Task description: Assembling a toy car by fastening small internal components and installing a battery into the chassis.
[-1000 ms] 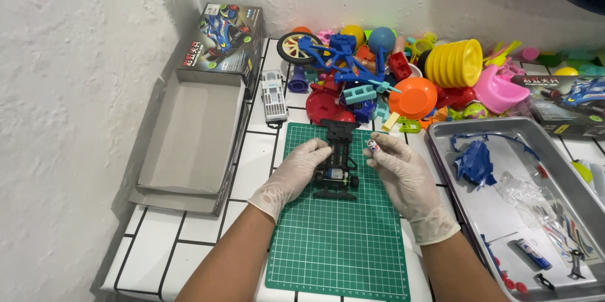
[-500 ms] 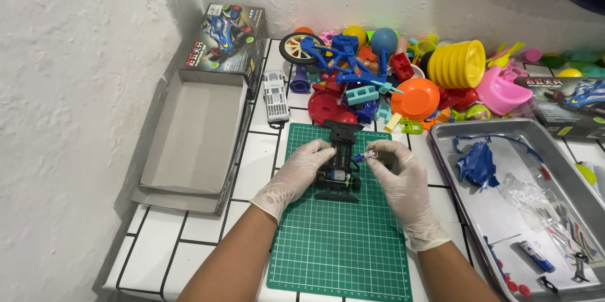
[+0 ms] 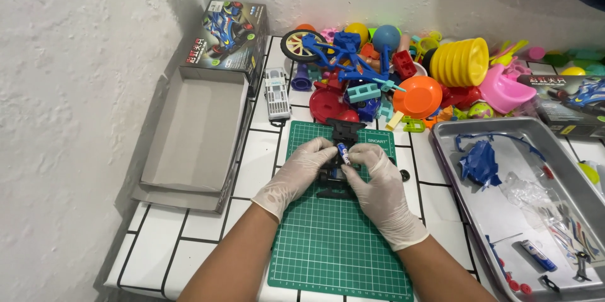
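A black toy car chassis lies on the green cutting mat, mostly hidden under my gloved hands. My left hand rests on its left side and steadies it. My right hand pinches a small blue and white battery between thumb and fingers, tilted just above the chassis. Both hands wear white gloves and their fingertips meet at the battery.
An open grey cardboard box and its printed lid sit at the left. A pile of coloured plastic toys fills the back. A metal tray with blue parts and small pieces stands at the right. A small black wheel lies beside the mat.
Both hands have closed in together over the chassis. My right hand has brought the battery down to the middle of the car.
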